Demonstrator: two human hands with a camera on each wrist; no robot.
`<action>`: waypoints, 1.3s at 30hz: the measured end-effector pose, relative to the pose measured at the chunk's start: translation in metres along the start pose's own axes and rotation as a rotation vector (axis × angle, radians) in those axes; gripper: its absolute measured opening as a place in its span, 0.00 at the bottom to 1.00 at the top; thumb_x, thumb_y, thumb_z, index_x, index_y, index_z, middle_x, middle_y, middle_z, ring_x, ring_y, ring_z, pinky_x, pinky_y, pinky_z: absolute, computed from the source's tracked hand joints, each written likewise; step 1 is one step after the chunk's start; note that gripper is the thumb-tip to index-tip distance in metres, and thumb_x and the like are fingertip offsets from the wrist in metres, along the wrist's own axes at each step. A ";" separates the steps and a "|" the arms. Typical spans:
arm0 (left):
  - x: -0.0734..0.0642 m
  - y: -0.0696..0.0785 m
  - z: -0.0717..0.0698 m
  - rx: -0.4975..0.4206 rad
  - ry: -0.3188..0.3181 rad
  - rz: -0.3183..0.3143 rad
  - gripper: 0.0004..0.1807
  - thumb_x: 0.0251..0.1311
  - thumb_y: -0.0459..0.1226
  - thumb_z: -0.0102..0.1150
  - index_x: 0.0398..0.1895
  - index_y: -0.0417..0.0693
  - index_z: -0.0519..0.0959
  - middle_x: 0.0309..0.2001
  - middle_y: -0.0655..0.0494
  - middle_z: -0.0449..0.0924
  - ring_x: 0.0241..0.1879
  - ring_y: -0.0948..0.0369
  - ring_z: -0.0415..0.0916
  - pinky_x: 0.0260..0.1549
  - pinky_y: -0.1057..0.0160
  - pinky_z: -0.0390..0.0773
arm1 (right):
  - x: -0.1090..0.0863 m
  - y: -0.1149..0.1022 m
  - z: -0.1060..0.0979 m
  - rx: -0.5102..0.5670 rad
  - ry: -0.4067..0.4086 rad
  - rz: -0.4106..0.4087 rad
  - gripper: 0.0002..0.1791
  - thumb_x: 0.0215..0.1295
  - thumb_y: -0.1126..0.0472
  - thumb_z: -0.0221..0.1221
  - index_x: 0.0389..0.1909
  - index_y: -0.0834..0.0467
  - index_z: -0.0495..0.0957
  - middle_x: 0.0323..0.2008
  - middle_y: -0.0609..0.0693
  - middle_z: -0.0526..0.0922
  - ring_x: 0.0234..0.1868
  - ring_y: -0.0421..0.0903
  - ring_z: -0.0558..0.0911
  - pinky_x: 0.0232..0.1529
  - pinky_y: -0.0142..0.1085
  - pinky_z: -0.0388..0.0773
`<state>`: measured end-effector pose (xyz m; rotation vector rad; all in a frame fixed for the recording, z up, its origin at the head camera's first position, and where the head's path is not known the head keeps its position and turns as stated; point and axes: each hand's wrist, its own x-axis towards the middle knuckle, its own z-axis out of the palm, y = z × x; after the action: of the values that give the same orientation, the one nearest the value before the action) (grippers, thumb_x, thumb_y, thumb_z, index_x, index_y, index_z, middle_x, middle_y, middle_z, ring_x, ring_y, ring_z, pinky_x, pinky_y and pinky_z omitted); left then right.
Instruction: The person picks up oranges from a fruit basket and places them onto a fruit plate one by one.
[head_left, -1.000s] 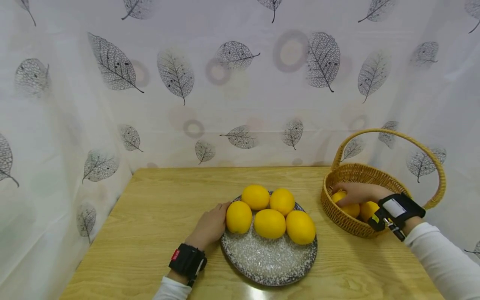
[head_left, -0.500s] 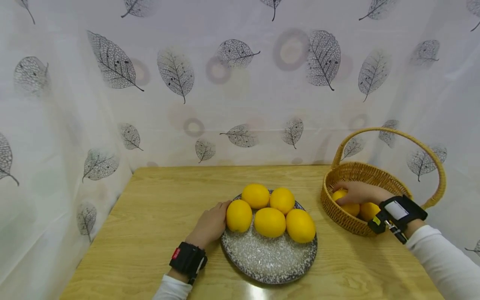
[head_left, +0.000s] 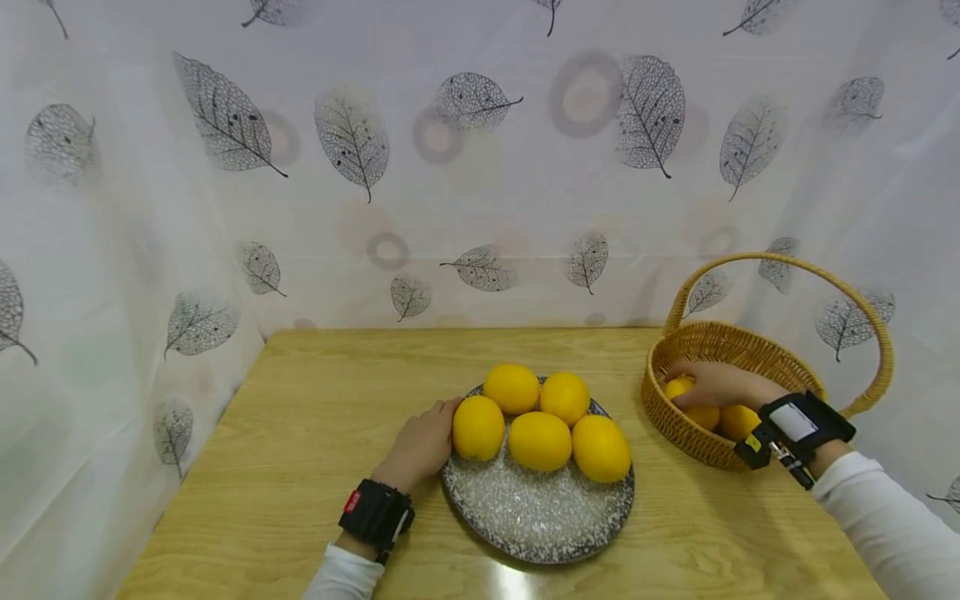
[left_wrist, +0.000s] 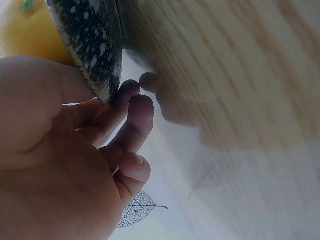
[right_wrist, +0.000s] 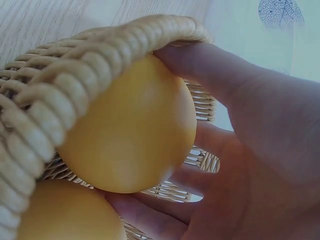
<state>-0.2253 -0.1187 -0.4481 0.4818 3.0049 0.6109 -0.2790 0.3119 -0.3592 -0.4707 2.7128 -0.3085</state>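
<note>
A speckled grey plate [head_left: 536, 517] sits on the wooden table and carries several yellow citrus fruits [head_left: 540, 442]. My left hand [head_left: 422, 446] holds the plate at its left edge. In the left wrist view the fingers [left_wrist: 134, 111] curl under the plate rim [left_wrist: 95, 45], with one fruit [left_wrist: 27, 30] above it. My right hand [head_left: 716, 385] is inside the wicker basket [head_left: 720, 337] at the right. It grips a yellow fruit [right_wrist: 135, 130] with the thumb and fingers [right_wrist: 215, 75] wrapped round it, just behind the basket rim [right_wrist: 75, 75]. A second fruit [right_wrist: 60, 215] lies below it.
A white curtain with leaf prints [head_left: 352, 142] closes off the back and both sides of the table. The basket's tall arched handle [head_left: 847, 292] rises over my right hand. Bare tabletop [head_left: 322, 392] lies left of the plate.
</note>
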 end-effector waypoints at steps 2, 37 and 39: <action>0.000 0.000 -0.001 0.003 0.000 0.002 0.25 0.69 0.33 0.46 0.68 0.38 0.66 0.62 0.38 0.75 0.58 0.44 0.74 0.57 0.38 0.75 | 0.000 0.000 0.000 0.000 0.004 0.009 0.33 0.60 0.51 0.61 0.60 0.69 0.73 0.58 0.77 0.75 0.57 0.73 0.72 0.54 0.66 0.72; 0.001 -0.002 -0.001 -0.018 -0.022 -0.021 0.25 0.71 0.34 0.44 0.69 0.39 0.65 0.64 0.39 0.74 0.60 0.44 0.72 0.59 0.37 0.73 | -0.012 -0.007 0.000 -0.049 0.275 0.053 0.32 0.52 0.49 0.66 0.52 0.68 0.78 0.50 0.75 0.80 0.49 0.69 0.77 0.46 0.62 0.77; 0.001 -0.001 0.000 -0.016 -0.023 -0.023 0.25 0.71 0.35 0.44 0.70 0.40 0.65 0.64 0.39 0.74 0.60 0.44 0.72 0.59 0.37 0.73 | -0.016 -0.009 0.001 -0.048 0.291 0.067 0.33 0.52 0.48 0.66 0.53 0.67 0.77 0.51 0.74 0.79 0.50 0.69 0.76 0.46 0.63 0.76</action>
<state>-0.2267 -0.1198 -0.4484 0.4494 2.9774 0.6223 -0.2619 0.3090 -0.3522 -0.3710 3.0171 -0.3162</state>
